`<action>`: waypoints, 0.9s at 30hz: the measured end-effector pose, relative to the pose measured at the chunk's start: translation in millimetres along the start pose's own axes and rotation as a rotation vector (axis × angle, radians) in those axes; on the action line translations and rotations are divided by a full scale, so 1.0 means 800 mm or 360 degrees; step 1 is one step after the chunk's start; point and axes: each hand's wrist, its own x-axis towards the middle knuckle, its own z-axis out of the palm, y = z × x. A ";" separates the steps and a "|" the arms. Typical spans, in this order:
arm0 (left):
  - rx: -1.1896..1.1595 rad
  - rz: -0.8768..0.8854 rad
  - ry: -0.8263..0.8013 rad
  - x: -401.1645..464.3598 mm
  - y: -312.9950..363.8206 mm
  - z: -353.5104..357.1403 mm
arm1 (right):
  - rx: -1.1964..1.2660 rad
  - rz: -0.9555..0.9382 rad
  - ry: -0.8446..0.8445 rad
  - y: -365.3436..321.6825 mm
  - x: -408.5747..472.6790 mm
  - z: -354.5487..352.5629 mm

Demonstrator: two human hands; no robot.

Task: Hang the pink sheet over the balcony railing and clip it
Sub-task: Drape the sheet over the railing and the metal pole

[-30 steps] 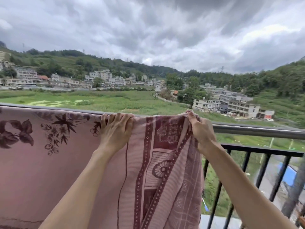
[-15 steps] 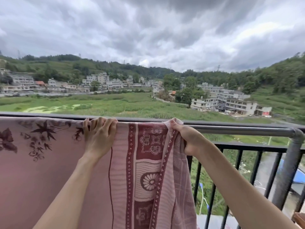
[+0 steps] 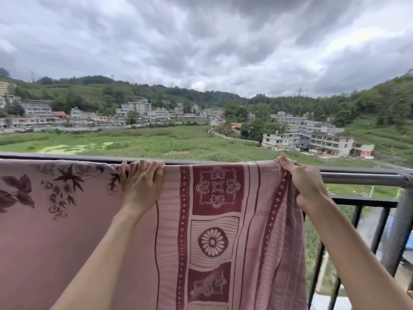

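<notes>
Heavy grey clouds [image 3: 201,41] filled the top half, with pale buildings [image 3: 312,139] mid-right, a green field [image 3: 134,142] centre-left and wooded hills [image 3: 368,104] behind.

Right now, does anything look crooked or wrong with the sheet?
Mostly tidy. The pink sheet lies over the railing, but its right edge is bunched where the right hand grips it. The left hand holds the top. No clip is visible.

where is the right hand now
In the head view, the right hand is right of centre, gripping the sheet's right edge at the top rail, with bare railing to its right.
</notes>
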 end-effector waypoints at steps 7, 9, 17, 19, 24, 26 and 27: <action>-0.0094 -0.0062 0.0094 -0.005 0.019 0.000 | 0.0053 -0.0017 0.0059 0.027 -0.020 -0.017; -0.0087 0.0021 0.0097 -0.013 0.037 -0.001 | 0.0049 0.0174 0.0022 0.047 -0.019 -0.019; -0.0346 0.0630 -0.0090 -0.033 0.202 0.022 | 0.0226 0.0550 -0.0333 0.044 0.005 -0.030; -0.0364 0.0559 -0.0210 -0.027 0.228 0.038 | 0.0255 0.0507 -0.0438 0.044 0.010 -0.036; -0.0122 0.0413 -0.0139 -0.031 0.242 0.066 | 0.0294 0.0384 -0.0549 0.049 0.031 -0.061; -0.0059 0.0385 -0.0129 -0.034 0.241 0.067 | 0.0314 0.0399 -0.0535 0.050 0.044 -0.077; -0.0017 0.0351 -0.0132 -0.033 0.242 0.066 | 0.0292 0.0387 -0.0546 0.047 0.048 -0.088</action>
